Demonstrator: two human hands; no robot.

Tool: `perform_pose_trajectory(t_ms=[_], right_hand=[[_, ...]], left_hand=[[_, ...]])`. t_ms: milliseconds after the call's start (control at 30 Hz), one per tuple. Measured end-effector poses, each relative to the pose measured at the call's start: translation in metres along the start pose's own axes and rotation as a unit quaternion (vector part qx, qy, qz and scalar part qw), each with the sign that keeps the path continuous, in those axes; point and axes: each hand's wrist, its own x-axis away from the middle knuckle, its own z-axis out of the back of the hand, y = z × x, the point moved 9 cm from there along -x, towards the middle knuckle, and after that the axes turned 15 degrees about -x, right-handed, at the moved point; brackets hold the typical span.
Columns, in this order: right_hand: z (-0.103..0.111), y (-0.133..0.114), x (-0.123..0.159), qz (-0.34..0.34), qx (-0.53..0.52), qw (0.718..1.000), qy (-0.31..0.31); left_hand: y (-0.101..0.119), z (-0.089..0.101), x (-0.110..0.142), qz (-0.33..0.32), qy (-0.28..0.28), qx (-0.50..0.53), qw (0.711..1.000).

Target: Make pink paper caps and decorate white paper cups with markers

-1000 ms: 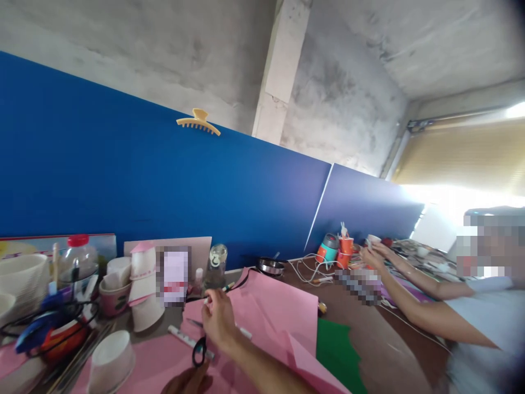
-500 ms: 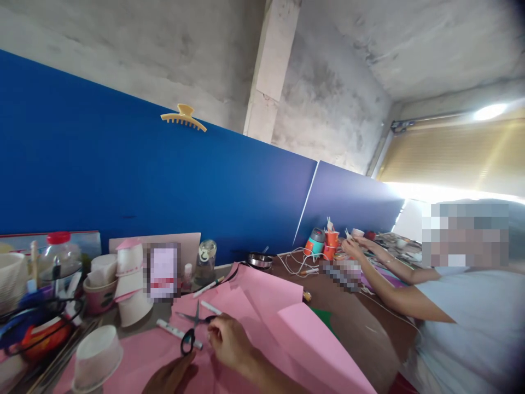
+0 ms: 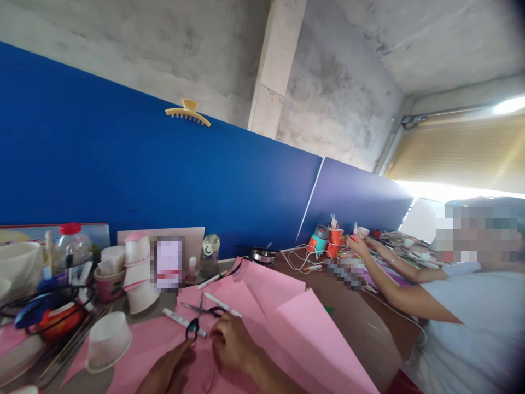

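Drawn back toward the left hand point(image 3: 167, 371), the right hand point(image 3: 233, 342) curls over pink paper point(image 3: 262, 298) beside open scissors point(image 3: 200, 310), either grip unclear from here, apparently arranging the paper, which calls for steadying it.

Brown flat-topped table point(image 3: 365, 328) bears large overlapping pink paper sheets point(image 3: 266, 295); clear cylindrical jar point(image 3: 210, 261), squat orange-and-teal container point(image 3: 319, 242) behind.

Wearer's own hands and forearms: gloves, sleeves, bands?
Left hand and right hand both ungloved. Right forearm bare where visible: no sleeve, watch or band seen. Left forearm is cut off by the frame, so can't tell there. No cables or markings stand out.
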Motion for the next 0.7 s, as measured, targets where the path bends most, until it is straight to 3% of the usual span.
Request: perform_pose_trajectory(t_ms=[100,300,500,700], right_hand=[[0.004,0.004,0.0,-0.007,-0.012,1.0,-0.002],[0.006,0.011,0.001,-0.023,-0.034,0.999,-0.02],[0.005,0.003,0.003,-0.011,-0.046,0.998,-0.03],[-0.004,-0.001,0.007,-0.018,-0.031,0.998,-0.05]], left_hand=[[0.008,0.01,-0.001,0.034,-0.004,-0.021,0.999],[0.038,0.037,-0.008,-0.014,0.036,-0.124,0.992],[0.037,0.034,-0.008,0.001,-0.024,-0.25,0.968],[0.035,0.028,-0.005,0.057,-0.082,-0.288,0.952]])
